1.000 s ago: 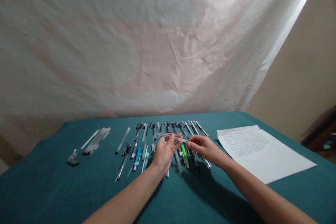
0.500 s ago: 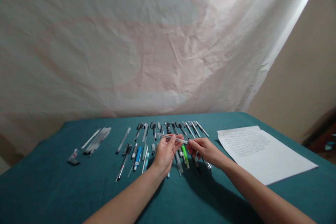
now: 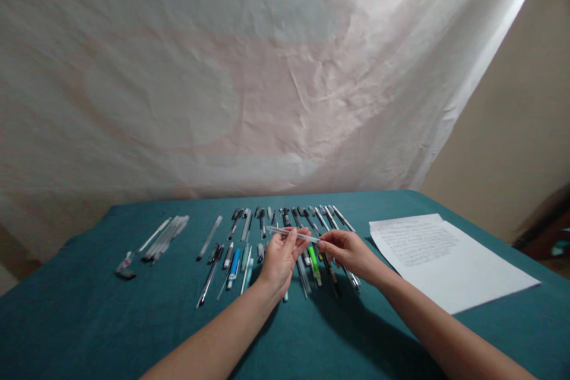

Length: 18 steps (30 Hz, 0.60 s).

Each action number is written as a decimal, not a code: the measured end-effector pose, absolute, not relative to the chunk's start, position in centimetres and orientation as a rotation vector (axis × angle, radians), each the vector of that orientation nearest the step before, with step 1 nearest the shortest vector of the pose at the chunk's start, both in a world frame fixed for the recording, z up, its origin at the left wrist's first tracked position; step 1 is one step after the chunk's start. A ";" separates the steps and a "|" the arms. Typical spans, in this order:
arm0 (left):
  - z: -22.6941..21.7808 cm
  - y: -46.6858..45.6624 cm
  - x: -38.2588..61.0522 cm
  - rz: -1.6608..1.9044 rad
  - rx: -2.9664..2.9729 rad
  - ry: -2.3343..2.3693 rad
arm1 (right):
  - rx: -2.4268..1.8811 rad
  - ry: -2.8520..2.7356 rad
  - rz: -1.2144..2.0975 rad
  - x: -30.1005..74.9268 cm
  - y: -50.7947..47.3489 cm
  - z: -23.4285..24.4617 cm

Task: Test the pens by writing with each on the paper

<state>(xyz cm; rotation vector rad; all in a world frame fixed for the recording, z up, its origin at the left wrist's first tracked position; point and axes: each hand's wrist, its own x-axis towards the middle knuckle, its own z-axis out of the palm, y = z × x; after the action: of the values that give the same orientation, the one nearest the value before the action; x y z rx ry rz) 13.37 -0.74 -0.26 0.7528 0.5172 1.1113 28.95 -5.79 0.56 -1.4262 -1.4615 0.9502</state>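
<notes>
I hold a clear pen (image 3: 276, 230) level above the table between both hands. My left hand (image 3: 279, 261) pinches its middle with fingers closed round it. My right hand (image 3: 348, 253) pinches the pen's right end, fingers pressed together. Under my hands lie several pens in rows on the teal cloth, among them a green one (image 3: 313, 262) and a blue one (image 3: 233, 263).
A sheet of white paper with writing (image 3: 445, 261) lies to the right on the teal table (image 3: 111, 332). A bundle of clear pens (image 3: 164, 238) and a small dark object (image 3: 123, 273) lie at the left. A creased white sheet (image 3: 222, 71) hangs behind.
Both hands stay on the clear pen almost unmoved; the view has shifted only slightly.
</notes>
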 end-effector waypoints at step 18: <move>-0.5 -0.8 13.3 1.108 0.722 0.545 | -1.461 -1.465 0.866 28.6 -5.9 0.8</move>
<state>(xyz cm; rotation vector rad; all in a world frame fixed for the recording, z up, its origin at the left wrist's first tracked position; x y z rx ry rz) 13.30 -0.75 -0.53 0.7222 0.5447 1.1076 28.55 -5.95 0.80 -1.4606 -1.4649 0.8659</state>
